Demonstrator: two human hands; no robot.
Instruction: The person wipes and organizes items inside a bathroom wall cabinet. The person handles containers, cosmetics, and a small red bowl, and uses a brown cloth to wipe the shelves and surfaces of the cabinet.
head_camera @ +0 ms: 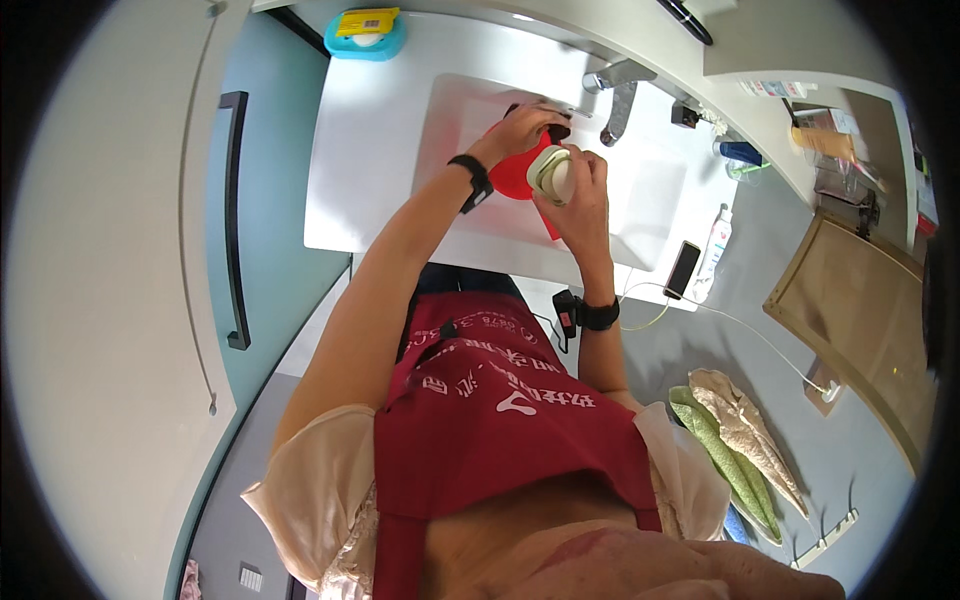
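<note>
Over the sink (652, 202), my left hand (529, 126) is curled over the far side of a red item (514, 176). A dark part (559, 132) shows by its fingertips; what it is cannot be made out. Close beside it on the right, my right hand (589, 195) grips a rounded pale green and cream object (551, 174), held above the red item. A narrow red strip (551, 226) sticks out below that hand. Both hands hide much of what they hold.
A chrome faucet (619, 112) stands behind the sink. At the far left corner sits a blue dish (365, 46) with a yellow packet (367, 22). On the right are a phone (682, 270), a white cable (750, 330) and a white bottle (714, 255). Towels (727, 450) hang lower right.
</note>
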